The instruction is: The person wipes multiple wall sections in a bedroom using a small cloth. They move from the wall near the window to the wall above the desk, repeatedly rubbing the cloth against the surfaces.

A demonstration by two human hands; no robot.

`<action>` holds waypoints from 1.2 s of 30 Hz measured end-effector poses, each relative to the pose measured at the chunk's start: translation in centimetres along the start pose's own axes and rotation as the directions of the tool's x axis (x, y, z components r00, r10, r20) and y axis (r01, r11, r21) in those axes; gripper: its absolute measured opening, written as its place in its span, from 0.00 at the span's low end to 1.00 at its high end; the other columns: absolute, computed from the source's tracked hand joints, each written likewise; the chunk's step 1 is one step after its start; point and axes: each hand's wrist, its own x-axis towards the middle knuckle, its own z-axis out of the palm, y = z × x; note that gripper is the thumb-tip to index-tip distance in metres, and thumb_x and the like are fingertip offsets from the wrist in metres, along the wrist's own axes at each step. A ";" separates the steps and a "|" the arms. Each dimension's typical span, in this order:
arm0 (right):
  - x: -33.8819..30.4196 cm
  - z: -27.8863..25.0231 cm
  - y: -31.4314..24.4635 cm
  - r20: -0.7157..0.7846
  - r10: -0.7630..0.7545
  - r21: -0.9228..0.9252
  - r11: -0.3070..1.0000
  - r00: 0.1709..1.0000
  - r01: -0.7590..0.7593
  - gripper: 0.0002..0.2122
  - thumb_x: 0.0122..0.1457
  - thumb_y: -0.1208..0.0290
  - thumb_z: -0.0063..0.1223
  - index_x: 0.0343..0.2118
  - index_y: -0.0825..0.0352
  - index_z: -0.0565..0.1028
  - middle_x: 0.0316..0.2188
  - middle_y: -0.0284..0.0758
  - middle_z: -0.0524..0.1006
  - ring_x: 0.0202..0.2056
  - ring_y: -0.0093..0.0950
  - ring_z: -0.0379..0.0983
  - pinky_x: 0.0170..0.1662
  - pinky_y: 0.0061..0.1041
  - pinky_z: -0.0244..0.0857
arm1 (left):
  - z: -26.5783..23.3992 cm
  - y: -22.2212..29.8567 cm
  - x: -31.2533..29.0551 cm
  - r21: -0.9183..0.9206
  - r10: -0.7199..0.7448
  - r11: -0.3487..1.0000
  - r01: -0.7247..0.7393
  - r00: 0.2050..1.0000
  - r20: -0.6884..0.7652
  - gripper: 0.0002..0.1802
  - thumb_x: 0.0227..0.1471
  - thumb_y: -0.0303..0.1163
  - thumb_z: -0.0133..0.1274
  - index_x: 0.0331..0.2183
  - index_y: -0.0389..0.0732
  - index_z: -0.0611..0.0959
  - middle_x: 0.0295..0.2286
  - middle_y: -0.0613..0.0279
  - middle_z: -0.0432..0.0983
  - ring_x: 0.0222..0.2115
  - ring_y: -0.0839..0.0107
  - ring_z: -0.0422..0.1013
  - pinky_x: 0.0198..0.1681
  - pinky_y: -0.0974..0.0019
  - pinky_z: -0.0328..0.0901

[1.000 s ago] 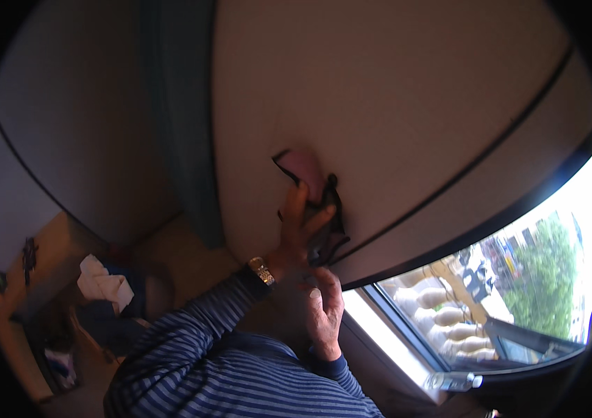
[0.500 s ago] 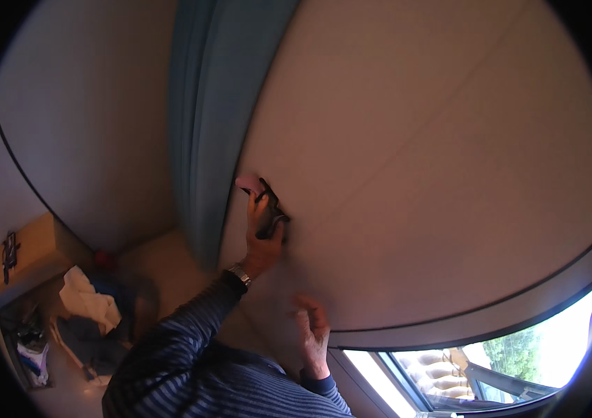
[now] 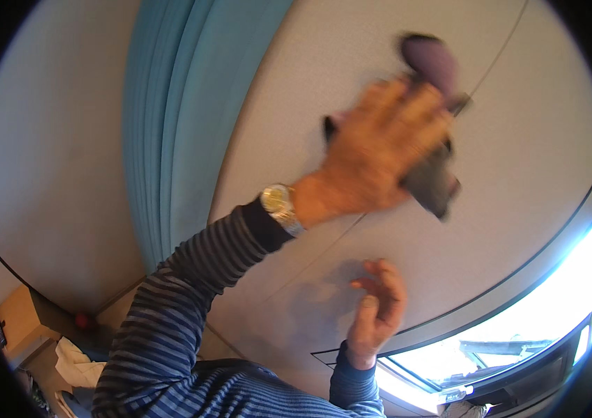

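Note:
My left hand (image 3: pixel 372 153), with a metal watch at its wrist, is stretched up and spread flat over the pale wall panel (image 3: pixel 275 132). Under its palm and fingers lies a cloth-like grey and mauve thing (image 3: pixel 434 182), smeared by motion. Its rounded mauve end pokes out beyond the fingertips, and a dark grey corner shows below the hand. Much of it is hidden. Lower down, near the panel's bottom edge, my right hand (image 3: pixel 379 306) is raised with loosely curled fingers apart and nothing visible in it.
A teal curtain (image 3: pixel 170 125) hangs to the left of the panel. At lower right is a bright window (image 3: pixel 519 341), with a clear bottle (image 3: pixel 455 395) near its sill. A wooden box-like cabinet (image 3: pixel 20 324) and white cloth (image 3: pixel 76 362) are at lower left.
My left hand has gone up and right across the panel with the cloth-like thing, away from the curtain's edge. My right hand has shifted right and slightly up. The view has shifted too.

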 end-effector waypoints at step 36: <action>-6.4 -14.0 -0.6 0.065 0.031 0.202 0.978 0.997 -0.044 0.14 0.68 0.86 0.55 0.55 0.73 0.74 0.55 0.48 0.74 0.46 0.29 0.78 0.49 0.24 0.73 | 1.3 22.8 -21.0 0.153 -0.292 0.952 0.265 0.937 0.194 0.30 0.56 0.48 0.68 0.59 0.52 0.87 0.68 0.33 0.61 0.68 0.27 0.59 0.70 0.22 0.50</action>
